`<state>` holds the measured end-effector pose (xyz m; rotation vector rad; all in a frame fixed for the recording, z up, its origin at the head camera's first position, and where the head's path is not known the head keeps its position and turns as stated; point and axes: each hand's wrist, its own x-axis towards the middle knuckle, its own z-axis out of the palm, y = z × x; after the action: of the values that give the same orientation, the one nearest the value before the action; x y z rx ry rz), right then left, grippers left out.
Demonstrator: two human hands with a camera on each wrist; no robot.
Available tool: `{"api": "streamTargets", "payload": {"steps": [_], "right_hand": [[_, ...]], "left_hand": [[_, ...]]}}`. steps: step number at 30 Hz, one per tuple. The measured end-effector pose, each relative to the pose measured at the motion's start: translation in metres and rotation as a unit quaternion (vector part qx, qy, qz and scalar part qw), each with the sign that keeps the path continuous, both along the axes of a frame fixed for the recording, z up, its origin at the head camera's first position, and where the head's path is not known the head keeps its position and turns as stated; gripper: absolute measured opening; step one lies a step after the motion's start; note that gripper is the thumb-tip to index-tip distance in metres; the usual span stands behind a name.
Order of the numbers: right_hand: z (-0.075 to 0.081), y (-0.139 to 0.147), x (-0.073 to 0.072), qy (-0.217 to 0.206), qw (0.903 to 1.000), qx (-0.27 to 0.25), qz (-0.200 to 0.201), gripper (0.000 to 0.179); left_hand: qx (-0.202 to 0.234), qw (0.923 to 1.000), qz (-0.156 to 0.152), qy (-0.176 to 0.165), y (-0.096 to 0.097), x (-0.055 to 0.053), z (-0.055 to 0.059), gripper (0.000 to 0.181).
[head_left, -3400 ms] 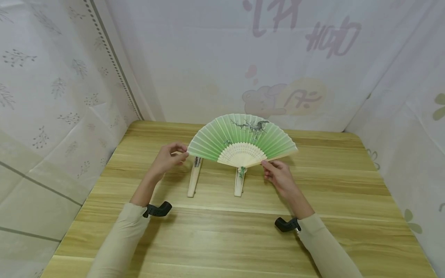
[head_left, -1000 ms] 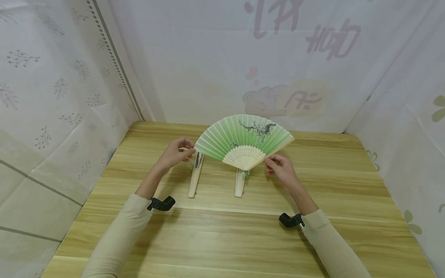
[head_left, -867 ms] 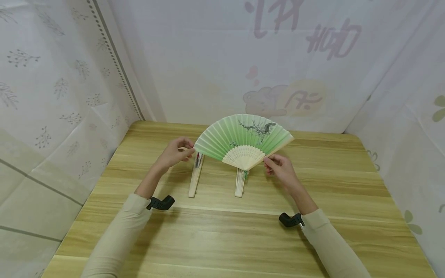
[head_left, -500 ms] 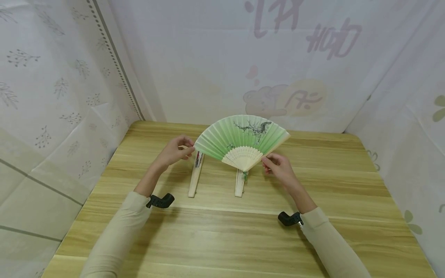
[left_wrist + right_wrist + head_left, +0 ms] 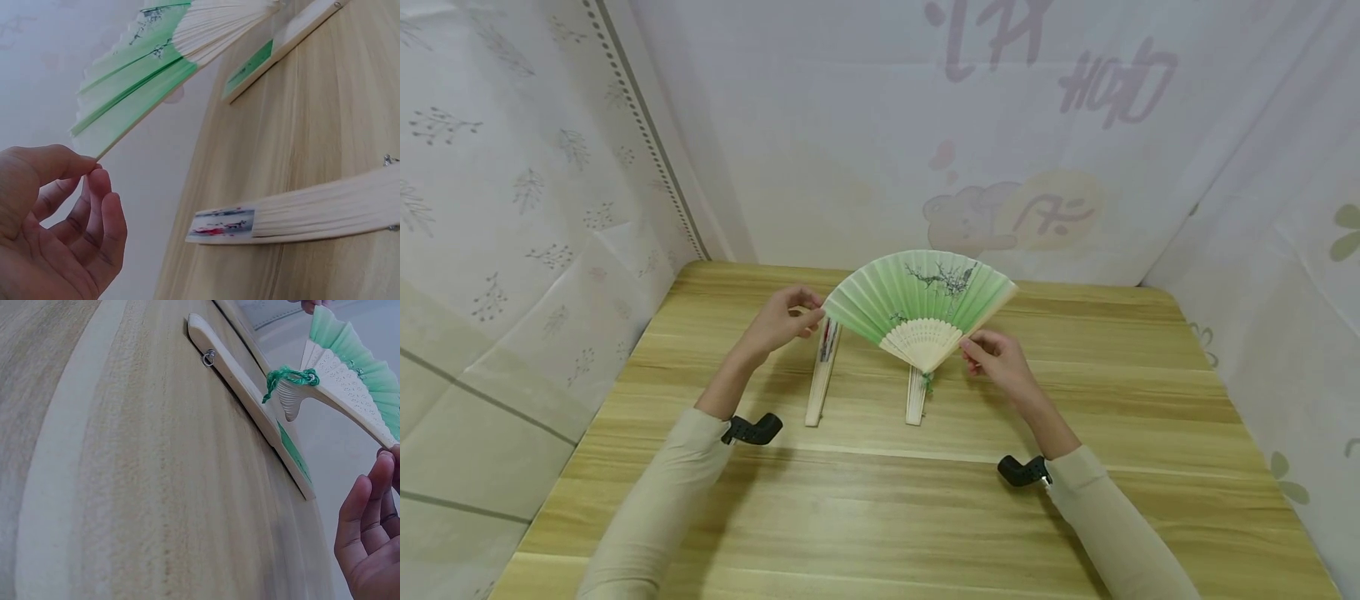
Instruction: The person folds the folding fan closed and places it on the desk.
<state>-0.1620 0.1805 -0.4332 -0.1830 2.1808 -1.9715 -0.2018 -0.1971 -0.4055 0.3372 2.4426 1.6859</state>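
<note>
A green folding fan (image 5: pixel 917 292) with a dark branch print and pale pierced ribs is held spread above the table. My left hand (image 5: pixel 781 321) pinches its left outer tip between thumb and index finger, as the left wrist view shows with the fingers (image 5: pixel 107 237) curled below. On the other side my right hand (image 5: pixel 1000 362) pinches the right guard stick. A green cord (image 5: pixel 290 378) hangs at the fan's pivot. Beneath it lies a folded fan (image 5: pixel 915 398) with green cloth, partly hidden in the head view. Another folded fan (image 5: pixel 820 383), with a red and grey print, lies below my left hand.
The wooden table (image 5: pixel 865 517) spreads under both arms. Printed white curtains (image 5: pixel 820 125) stand behind it and along both sides. A black wrist camera (image 5: pixel 756 429) sits on the left sleeve, another black wrist camera (image 5: pixel 1022 472) on the right.
Both hands have drawn closer together, and the green fan's spread has narrowed. Its right edge has moved inward and tilted up. The two folded fans lie where they were.
</note>
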Motion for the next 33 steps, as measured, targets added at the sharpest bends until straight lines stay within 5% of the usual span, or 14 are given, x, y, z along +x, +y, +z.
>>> {"api": "streamTargets", "payload": {"steps": [33], "right_hand": [[-0.005, -0.008, -0.008, 0.045, 0.9973, 0.051, 0.03, 0.023]], "left_hand": [[-0.003, 0.9998, -0.01, 0.017, 0.013, -0.01, 0.009, 0.013]]}}
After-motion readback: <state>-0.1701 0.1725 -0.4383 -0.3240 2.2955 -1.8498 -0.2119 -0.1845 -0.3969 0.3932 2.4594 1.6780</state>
